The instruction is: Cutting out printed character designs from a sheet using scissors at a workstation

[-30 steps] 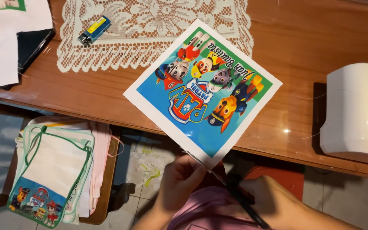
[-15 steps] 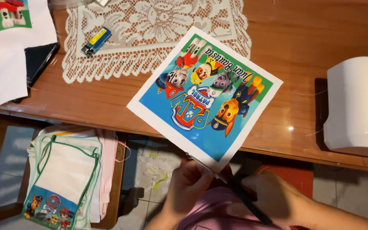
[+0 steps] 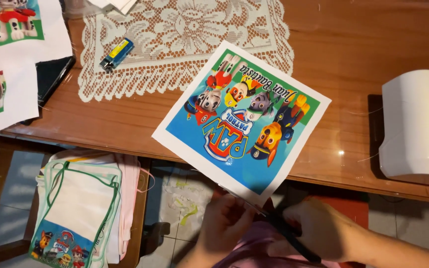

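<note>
open: bare wooden table (image 3: 363,44) between print and machine | blocked: white machine (image 3: 415,126) right, cartoon print (image 3: 242,121) centre

Polished wooden table (image 3: 125,124), lace doily (image 3: 184,39), pale tiled floor (image 3: 6,198).

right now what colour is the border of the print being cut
White, around a blue and green cartoon picture on the print; head view.

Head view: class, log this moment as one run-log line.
left hand holds printed sheet | right hand on scissors at sheet's white border | wooden table
</note>
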